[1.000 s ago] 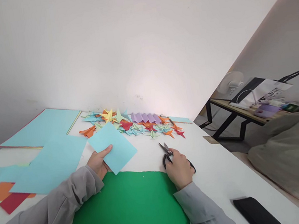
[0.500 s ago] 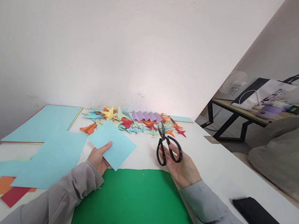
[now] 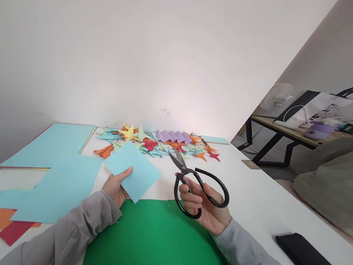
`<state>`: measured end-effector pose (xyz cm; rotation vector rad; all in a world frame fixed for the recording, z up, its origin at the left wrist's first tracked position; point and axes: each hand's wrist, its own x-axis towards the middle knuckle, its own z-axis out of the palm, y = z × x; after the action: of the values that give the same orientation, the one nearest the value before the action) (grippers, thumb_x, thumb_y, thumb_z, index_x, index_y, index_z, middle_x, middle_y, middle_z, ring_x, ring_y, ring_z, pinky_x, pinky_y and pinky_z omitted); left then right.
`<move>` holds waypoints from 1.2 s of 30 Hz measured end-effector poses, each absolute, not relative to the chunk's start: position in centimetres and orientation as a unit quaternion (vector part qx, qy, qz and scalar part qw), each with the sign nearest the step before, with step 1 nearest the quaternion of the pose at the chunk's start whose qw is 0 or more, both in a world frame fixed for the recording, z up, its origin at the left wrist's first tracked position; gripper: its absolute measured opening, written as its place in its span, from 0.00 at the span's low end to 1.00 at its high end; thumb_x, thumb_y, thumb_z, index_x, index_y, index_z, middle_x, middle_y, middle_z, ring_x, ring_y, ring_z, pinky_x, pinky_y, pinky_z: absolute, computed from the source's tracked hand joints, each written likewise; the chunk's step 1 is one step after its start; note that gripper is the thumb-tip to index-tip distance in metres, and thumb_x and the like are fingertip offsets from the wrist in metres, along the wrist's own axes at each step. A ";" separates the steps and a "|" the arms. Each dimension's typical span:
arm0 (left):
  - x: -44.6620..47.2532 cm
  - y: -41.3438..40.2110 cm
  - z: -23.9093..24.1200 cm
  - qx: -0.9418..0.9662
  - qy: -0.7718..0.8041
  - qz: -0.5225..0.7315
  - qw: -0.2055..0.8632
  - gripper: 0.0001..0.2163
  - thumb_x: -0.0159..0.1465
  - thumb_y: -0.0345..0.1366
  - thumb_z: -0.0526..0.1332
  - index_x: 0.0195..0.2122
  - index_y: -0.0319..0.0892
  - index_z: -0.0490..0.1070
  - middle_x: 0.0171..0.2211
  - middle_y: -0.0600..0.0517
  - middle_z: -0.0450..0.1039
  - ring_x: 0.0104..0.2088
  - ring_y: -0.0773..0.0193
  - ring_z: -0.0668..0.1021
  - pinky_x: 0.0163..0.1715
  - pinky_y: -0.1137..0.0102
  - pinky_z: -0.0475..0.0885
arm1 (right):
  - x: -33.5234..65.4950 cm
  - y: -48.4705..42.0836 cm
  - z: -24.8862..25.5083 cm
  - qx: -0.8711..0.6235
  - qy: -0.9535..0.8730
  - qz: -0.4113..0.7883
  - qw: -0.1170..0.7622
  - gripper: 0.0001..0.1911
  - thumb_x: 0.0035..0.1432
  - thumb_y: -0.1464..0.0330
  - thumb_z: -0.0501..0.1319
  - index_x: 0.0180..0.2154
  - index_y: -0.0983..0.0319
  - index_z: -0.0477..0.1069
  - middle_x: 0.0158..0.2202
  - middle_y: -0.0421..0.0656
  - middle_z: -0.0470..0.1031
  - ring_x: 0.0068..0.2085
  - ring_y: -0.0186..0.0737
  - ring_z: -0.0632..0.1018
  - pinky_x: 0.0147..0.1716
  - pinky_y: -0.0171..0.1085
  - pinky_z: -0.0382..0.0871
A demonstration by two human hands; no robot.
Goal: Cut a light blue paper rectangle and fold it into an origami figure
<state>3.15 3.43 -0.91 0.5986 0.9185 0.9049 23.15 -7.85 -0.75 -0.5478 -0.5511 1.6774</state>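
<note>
Between the thumb and fingers of my left hand (image 3: pixel 117 188) is a light blue square of paper (image 3: pixel 135 170), held tilted above the table. My right hand (image 3: pixel 209 209) grips a pair of scissors (image 3: pixel 184 170) by its black looped handles, fingers through the loops. The blades are slightly apart and point up and to the left, clear of the blue square. Below both hands lies a green sheet (image 3: pixel 148 252). Behind them, folded paper shapes (image 3: pixel 148 143) in several colours are heaped along the wall.
Large light blue sheets (image 3: pixel 59 190) and small orange and red paper pieces (image 3: pixel 15 232) lie at left. A stack of coloured sheets (image 3: pixel 52 144) is at the back left. A black flat object (image 3: pixel 302 251) rests near the right edge. Beyond it, a person (image 3: pixel 350 186) sits beside a low table (image 3: pixel 282 132).
My right hand has drawn the scissors nearer and lower, its fingers now in the handle loops. The blades have turned leftward and parted. My left hand holds the blue square almost still.
</note>
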 end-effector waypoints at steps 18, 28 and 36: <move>3.4 3.3 -0.3 0.226 0.421 0.440 0.760 0.13 0.56 0.29 0.62 0.43 0.39 0.70 0.28 0.47 0.78 0.27 0.57 0.80 0.27 0.65 0.78 | 20.4 -8.5 0.7 -0.281 -0.337 0.800 0.409 0.45 0.47 0.36 0.33 0.49 0.62 0.60 0.31 0.52 0.77 0.22 0.37 0.69 0.22 0.36 0.60; 3.4 3.3 -0.2 0.217 0.424 0.442 0.760 0.14 0.56 0.29 0.63 0.44 0.39 0.69 0.31 0.47 0.78 0.27 0.58 0.80 0.29 0.65 0.78 | 20.4 -8.5 0.4 -0.282 -0.330 0.813 0.388 0.48 0.45 0.35 0.30 0.50 0.62 0.60 0.33 0.52 0.76 0.21 0.36 0.68 0.21 0.37 0.60; 3.5 3.4 -0.2 0.229 0.420 0.436 0.762 0.12 0.57 0.29 0.61 0.43 0.38 0.69 0.29 0.47 0.78 0.24 0.60 0.79 0.29 0.66 0.77 | 20.4 -8.5 -0.1 -0.257 -0.329 0.815 0.402 0.45 0.48 0.37 0.31 0.49 0.63 0.60 0.33 0.53 0.76 0.22 0.38 0.69 0.21 0.37 0.61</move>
<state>3.45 3.44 -0.22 0.4976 0.9139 0.9494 20.43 -8.48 -0.11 -0.6493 -0.8318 2.0587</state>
